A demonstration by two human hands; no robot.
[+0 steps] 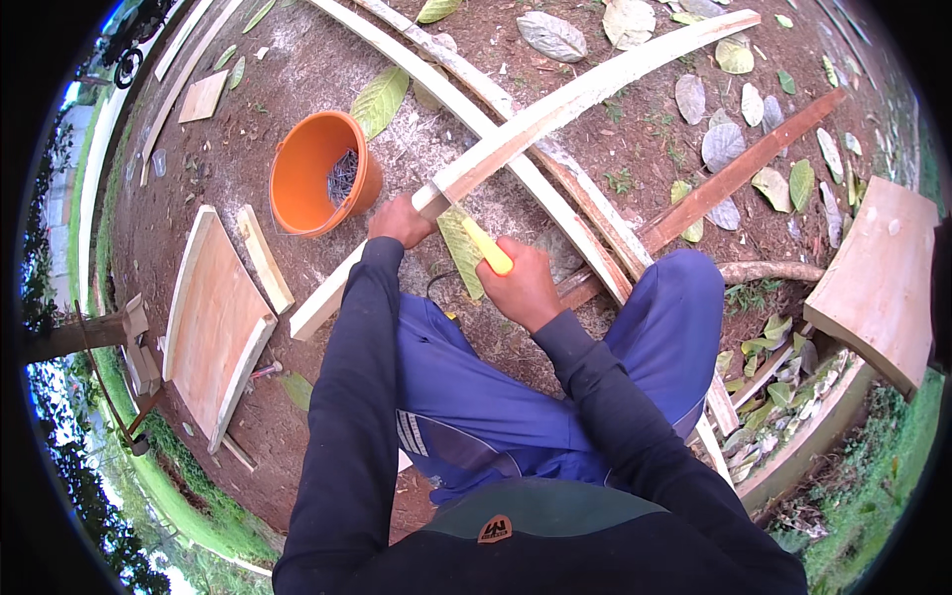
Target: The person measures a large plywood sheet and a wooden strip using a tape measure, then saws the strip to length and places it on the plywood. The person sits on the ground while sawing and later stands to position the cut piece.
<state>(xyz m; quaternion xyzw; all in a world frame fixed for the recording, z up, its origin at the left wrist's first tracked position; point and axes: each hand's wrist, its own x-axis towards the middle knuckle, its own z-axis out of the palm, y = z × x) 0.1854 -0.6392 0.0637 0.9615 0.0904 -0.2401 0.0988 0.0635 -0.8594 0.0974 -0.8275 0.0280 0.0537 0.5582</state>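
A long pale wooden beam [585, 94] runs diagonally from the far right down to my left knee. My left hand [402, 220] is closed round it, holding it left of the saw blade. In my right hand [523, 283] is the yellow handle of a handsaw [486, 248], gripped in a closed fist. The saw's short visible blade lies across the beam, close to my left fingers; how deep it sits in the wood I cannot tell. Farther along, the beam crosses over two long timbers [476, 114] lying on the ground.
An orange bucket [297, 178] of nails stands left of my left hand. Beside it are a short wood block [265, 260] and a framed wooden panel [218, 327]. A reddish plank [749, 169] and a wooden board [878, 283] lie right, among dry leaves.
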